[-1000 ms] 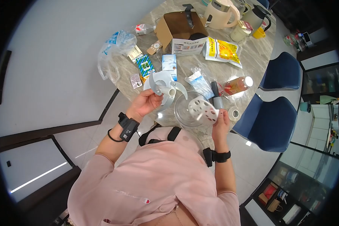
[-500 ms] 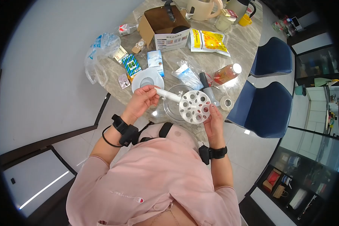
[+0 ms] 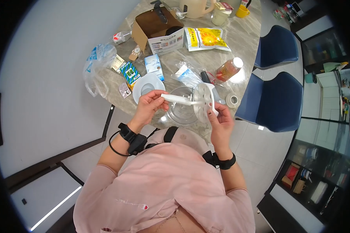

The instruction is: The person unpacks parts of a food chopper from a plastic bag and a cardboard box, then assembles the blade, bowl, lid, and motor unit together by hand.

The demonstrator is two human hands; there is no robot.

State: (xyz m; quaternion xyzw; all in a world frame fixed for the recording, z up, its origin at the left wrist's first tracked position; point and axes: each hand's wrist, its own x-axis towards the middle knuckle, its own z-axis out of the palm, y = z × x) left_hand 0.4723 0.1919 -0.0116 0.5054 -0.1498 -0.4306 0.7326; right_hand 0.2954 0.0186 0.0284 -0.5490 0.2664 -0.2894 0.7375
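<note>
A white perforated disc with a handle (image 3: 201, 101) is held up between both hands above the near edge of the table. My left hand (image 3: 148, 107) pinches the end of its handle. On the other side, the fingers and thumb of my right hand (image 3: 222, 123) grip the disc's rim. The disc is tilted so that its holed face shows at a slant. Beneath it stands a clear round container (image 3: 174, 113), partly hidden by the disc. A pale round lid-like piece (image 3: 139, 90) lies just beyond my left hand.
Farther back are an open cardboard box (image 3: 168, 45), a yellow packet (image 3: 209, 39) and a white-capped jar (image 3: 227, 70). A tape roll (image 3: 232, 101) lies by the right edge. Small boxes and a plastic bag (image 3: 99, 64) sit left. Blue chairs (image 3: 274, 103) stand right.
The disc has turned from facing up toward me to a steep slant. My right hand has shifted its hold on the rim, thumb now in front. The view has moved slightly.
</note>
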